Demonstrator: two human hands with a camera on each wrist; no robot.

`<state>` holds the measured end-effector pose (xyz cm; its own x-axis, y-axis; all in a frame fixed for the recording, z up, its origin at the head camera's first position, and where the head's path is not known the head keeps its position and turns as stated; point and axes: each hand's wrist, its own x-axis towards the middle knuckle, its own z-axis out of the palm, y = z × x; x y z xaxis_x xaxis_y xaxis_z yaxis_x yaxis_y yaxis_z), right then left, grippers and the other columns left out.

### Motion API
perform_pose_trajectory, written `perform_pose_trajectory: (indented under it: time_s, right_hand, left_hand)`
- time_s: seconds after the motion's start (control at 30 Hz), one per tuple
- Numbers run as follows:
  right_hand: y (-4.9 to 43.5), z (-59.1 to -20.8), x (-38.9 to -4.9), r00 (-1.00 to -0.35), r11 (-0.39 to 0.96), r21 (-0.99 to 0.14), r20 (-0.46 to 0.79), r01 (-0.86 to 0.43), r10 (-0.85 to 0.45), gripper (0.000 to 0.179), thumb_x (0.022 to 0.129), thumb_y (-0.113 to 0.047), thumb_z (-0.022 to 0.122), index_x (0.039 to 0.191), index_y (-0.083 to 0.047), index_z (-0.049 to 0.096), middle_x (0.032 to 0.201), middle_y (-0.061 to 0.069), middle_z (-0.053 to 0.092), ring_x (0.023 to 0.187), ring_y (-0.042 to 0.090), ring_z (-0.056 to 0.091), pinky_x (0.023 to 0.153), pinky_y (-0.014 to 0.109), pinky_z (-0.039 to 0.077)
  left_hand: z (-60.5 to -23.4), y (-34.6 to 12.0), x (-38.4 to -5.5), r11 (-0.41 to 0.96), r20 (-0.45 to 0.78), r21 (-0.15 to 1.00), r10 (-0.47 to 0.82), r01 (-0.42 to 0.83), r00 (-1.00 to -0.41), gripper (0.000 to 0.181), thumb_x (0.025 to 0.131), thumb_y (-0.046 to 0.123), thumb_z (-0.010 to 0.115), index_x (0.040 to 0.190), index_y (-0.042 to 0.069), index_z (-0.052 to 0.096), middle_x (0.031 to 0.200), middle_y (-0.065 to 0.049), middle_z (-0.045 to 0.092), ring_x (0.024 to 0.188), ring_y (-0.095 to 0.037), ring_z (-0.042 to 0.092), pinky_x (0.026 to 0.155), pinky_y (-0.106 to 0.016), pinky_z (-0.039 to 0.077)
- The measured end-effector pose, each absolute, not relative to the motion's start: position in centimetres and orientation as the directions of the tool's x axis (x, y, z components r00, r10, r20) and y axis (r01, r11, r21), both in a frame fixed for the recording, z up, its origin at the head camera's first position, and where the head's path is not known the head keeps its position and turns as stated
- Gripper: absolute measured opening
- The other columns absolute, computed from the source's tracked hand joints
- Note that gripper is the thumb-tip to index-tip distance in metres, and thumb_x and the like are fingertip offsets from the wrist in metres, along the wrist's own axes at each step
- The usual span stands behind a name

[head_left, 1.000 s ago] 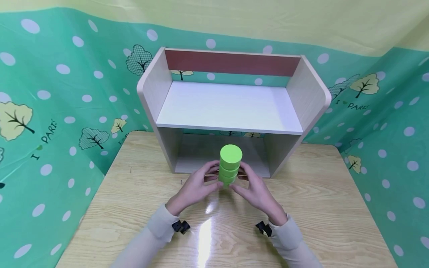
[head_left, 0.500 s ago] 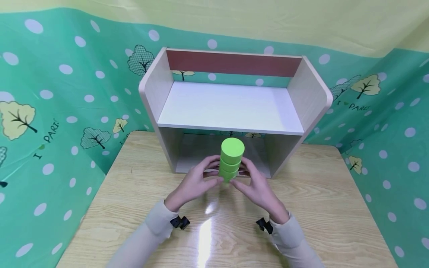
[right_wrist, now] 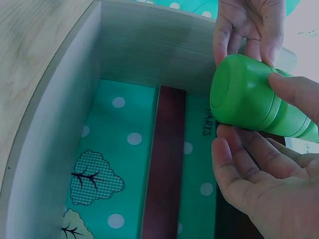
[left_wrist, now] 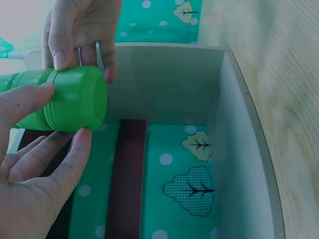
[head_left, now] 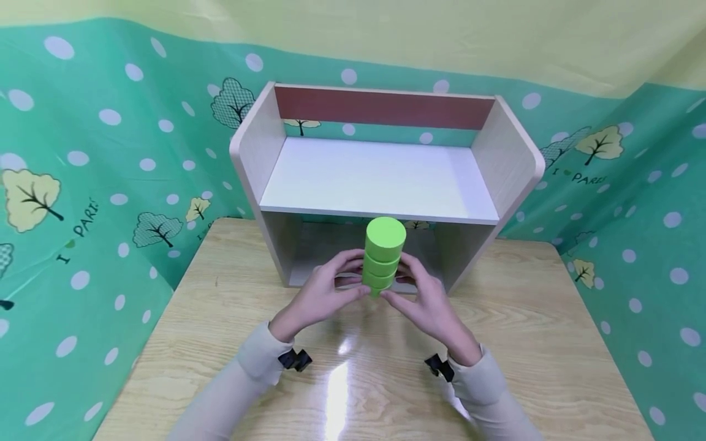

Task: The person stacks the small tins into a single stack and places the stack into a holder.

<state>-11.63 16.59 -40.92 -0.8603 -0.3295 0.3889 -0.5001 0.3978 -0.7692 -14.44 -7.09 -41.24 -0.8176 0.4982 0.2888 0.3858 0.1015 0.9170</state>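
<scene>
In the head view a bright green cylinder (head_left: 382, 260) with ring grooves round its side stands upright in front of the shelf. My left hand (head_left: 324, 295) holds it from the left, thumb low on the near side, fingers spread behind. From the right, my right hand (head_left: 429, 301) holds it the same way. The left wrist view has the cylinder (left_wrist: 79, 97) lying across the picture between thumb and fingertips, its round end face bare. In the right wrist view the cylinder (right_wrist: 246, 94) has the right thumb over one groove and fingers against the opposite side.
A pale two-tier shelf (head_left: 380, 177) with a dark red back rail (head_left: 384, 108) stands on the wooden table (head_left: 529, 343), just beyond the hands. Its lower compartment faces the cylinder. Green dotted cloth (head_left: 110, 239) hangs behind and at both sides.
The green cylinder has risen steadily, with both hands moving up together. It appears larger and slightly further right than a second ago. Both hands keep their hold.
</scene>
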Motion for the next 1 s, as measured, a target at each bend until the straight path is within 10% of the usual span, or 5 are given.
perform_pose_trajectory:
  time_s: [1.0]
  right_hand:
    - [16.7,-36.5,-12.1,-0.811,0.319,-0.750,0.489,-0.579,-0.320,0.079,0.077,0.012,0.080,0.145,0.001,0.041,0.125,0.017,0.065,0.110,0.028,0.064,0.091,0.049,0.056]
  left_hand:
    - [-36.0,-7.0,-14.9,0.066,0.393,0.869,0.511,0.491,-0.764,0.062,0.088,0.007,0.078,0.143,0.012,0.049,0.136,-0.008,0.060,0.116,-0.019,0.063,0.092,-0.031,0.057]
